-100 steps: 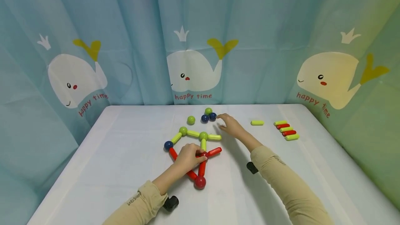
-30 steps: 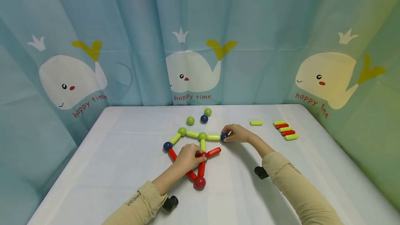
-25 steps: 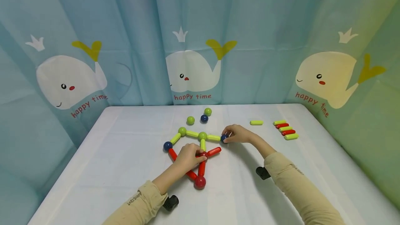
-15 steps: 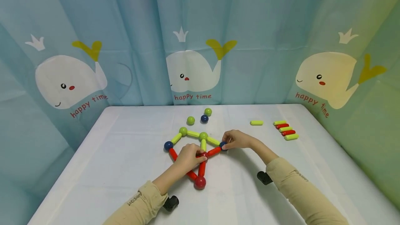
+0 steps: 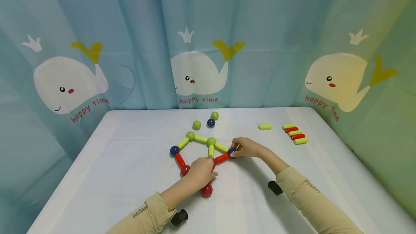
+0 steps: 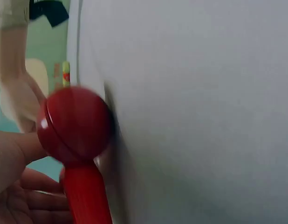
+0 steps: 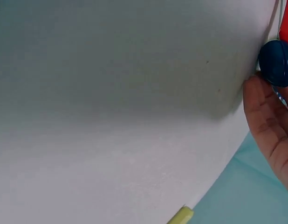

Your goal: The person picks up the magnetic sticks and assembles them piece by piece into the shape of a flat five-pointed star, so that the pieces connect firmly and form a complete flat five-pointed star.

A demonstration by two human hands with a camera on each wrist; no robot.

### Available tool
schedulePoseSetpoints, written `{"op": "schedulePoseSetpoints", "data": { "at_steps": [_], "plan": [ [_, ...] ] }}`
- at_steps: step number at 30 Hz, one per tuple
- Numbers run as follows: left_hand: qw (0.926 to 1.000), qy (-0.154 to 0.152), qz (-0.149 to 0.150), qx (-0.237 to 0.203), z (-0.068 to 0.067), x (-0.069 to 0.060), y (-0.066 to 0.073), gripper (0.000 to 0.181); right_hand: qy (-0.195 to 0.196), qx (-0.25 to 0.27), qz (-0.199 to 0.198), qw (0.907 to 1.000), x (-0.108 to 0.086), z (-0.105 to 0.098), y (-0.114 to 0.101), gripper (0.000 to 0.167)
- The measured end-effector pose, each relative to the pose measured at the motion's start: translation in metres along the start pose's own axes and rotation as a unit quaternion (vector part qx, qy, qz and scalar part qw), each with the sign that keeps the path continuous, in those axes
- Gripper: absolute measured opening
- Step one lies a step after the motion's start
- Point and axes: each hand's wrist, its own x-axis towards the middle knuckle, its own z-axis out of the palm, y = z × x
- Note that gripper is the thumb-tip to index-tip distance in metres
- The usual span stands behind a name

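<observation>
A flat figure of magnetic-toy rods and balls lies on the white table [image 5: 130, 176]. My right hand [image 5: 248, 147] pinches a blue ball [image 5: 231, 152] at the corner where a yellow-green rod [image 5: 221, 147] and a red rod [image 5: 222, 158] meet. My left hand [image 5: 200, 172] lies over the red part of the figure and hides much of a red ball [image 5: 213, 163] and a rod below it. Its thumb and fingers lie about that spot, but their contact is unclear. Near its wrist are another red ball [image 5: 185, 170] and the nearest red ball [image 5: 206, 190], which looms large in the left wrist view.
Beyond the figure lie a loose green ball [image 5: 196, 125], another green ball [image 5: 215, 115] and a blue ball [image 5: 211, 122]. On the right are a single yellow-green rod [image 5: 265, 127] and a row of several red and yellow-green rods [image 5: 295, 133]. A whale-print curtain [image 5: 201, 39] hangs behind.
My right hand has brought a blue ball from the back group to the figure's right corner, joining two rod ends. My left hand has shifted slightly right and nearer, uncovering a red ball.
</observation>
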Motion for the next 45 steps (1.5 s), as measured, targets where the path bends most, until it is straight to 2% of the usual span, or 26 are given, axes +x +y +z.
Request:
{"op": "schedulePoseSetpoints", "data": {
  "at_steps": [3,7,13,16,20,24,30,34,37,42,45],
  "plan": [
    [0.9996,0.001,0.008,0.025,-0.001,-0.002,0.002,0.047,0.012,-0.006,0.005,0.9999,-0.004,0.000,-0.002,0.017],
    [0.9994,0.001,0.016,0.029,-0.003,-0.003,0.000,0.046,0.033,-0.006,0.011,0.9994,-0.012,0.003,-0.003,0.018],
    [0.9967,-0.001,0.059,0.055,-0.005,-0.009,-0.006,0.046,0.046,-0.022,0.011,0.9986,-0.029,0.013,-0.013,0.022],
    [0.9954,0.007,0.077,0.057,-0.005,-0.013,-0.009,0.043,0.043,-0.035,0.006,0.9984,-0.037,0.017,-0.020,0.023],
    [0.9935,0.021,0.096,0.058,-0.007,-0.019,-0.014,0.038,0.025,-0.034,-0.013,0.9990,-0.046,0.021,-0.029,0.021],
    [0.9931,0.029,0.102,0.050,-0.008,-0.022,-0.020,0.031,-0.012,-0.028,-0.034,0.9990,-0.052,0.024,-0.033,0.016],
    [0.9930,0.028,0.111,0.028,-0.009,-0.023,-0.027,0.022,-0.084,-0.012,-0.068,0.9940,-0.054,0.025,-0.033,0.008],
    [0.9921,0.017,0.124,0.008,-0.011,-0.023,-0.031,0.017,-0.103,-0.020,-0.084,0.9909,-0.054,0.021,-0.029,0.009],
    [0.9902,-0.004,0.139,-0.011,-0.011,-0.023,-0.036,0.017,-0.091,-0.042,-0.087,0.9912,-0.054,0.014,-0.024,0.010],
    [0.9840,-0.036,0.169,-0.042,-0.014,-0.025,-0.048,0.021,-0.036,-0.077,-0.082,0.9930,-0.053,-0.001,-0.012,0.008],
    [0.9786,-0.046,0.194,-0.052,-0.015,-0.025,-0.055,0.022,-0.008,-0.089,-0.065,0.9939,-0.050,-0.009,-0.001,0.007]
  ]
}}
